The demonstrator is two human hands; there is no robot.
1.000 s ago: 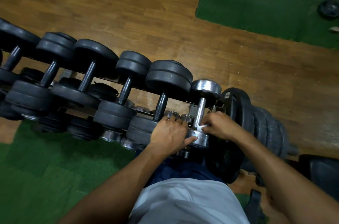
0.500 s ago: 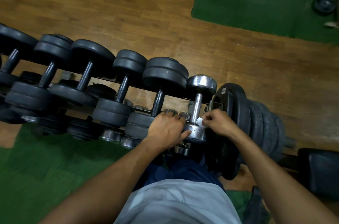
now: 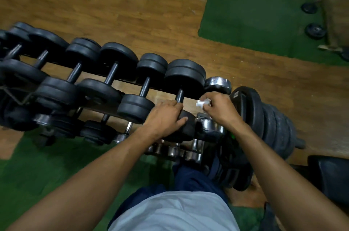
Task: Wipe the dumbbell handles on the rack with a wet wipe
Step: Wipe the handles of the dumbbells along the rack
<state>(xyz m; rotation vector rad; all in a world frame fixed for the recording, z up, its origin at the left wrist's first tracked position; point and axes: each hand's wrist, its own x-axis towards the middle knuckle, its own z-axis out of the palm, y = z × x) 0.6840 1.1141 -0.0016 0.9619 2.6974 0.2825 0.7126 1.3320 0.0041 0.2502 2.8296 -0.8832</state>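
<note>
The rack (image 3: pixel 120 81) runs slantwise across the wooden floor (image 3: pixel 132 13) and holds a top row of black dumbbells (image 3: pixel 111 74) lying side by side, each with a dark metal handle between rubber-disc ends; at the row's right end sits a chrome dumbbell (image 3: pixel 217 83), only its far head and near head in plain view. A lower tier carries smaller black and chrome dumbbells (image 3: pixel 124 136), partly hidden under the upper row. Just right of the rack, a stack of black weight plates (image 3: pixel 264 117) stands on edge; a pale label on the nearest plate is too small and blurred to read. The wet wipe (image 3: pixel 202 103) — a small crumpled white wad — is pinched in the curled fingers of the right hand (image 3: pixel 219 109), held over the chrome dumbbell's handle, which the hand covers, so contact with the handle cannot be judged. The left hand (image 3: pixel 164 115) rests on the near head of the neighbouring black dumbbell, fingers bent over it and fingertips reaching the base of its handle (image 3: pixel 179 96) — thumb laid along the disc's side. Green mats (image 3: pixel 255 17) lie on the floor beyond the rack and beneath the person.
</note>
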